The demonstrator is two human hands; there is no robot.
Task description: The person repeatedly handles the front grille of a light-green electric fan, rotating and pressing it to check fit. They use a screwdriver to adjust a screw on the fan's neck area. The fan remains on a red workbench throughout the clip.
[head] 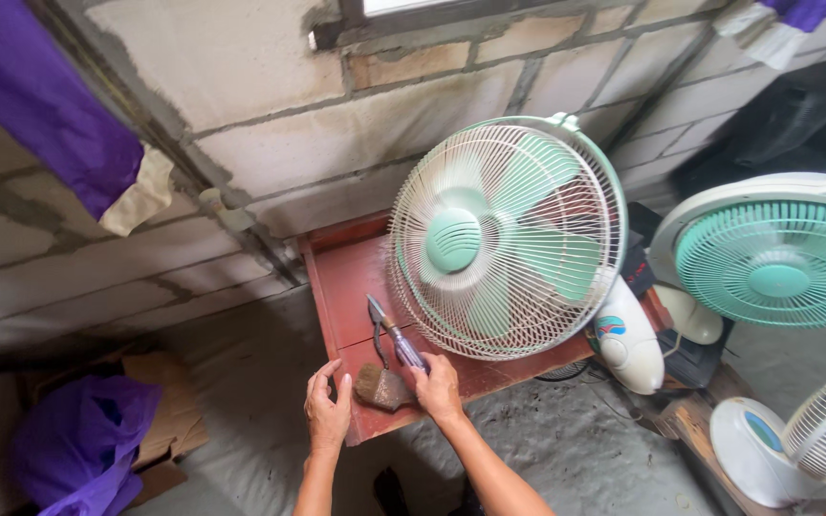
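Note:
A white and mint-green electric fan (504,239) lies tilted on a low red wooden table (341,277), its wire grille facing up. My right hand (437,387) grips the handles of a pair of pliers (389,330), whose tips point up toward the grille's lower left rim. A worn brown paintbrush (381,387) lies on the table's front edge, just left of that hand. My left hand (327,411) rests with fingers spread at the table's front edge, next to the brush, holding nothing.
A second mint-green fan (776,263) stands at the right, with part of a third fan (815,440) below it. A grey block wall rises behind. A purple bag (78,449) and cardboard sit on the floor at lower left. Purple cloth (40,91) hangs upper left.

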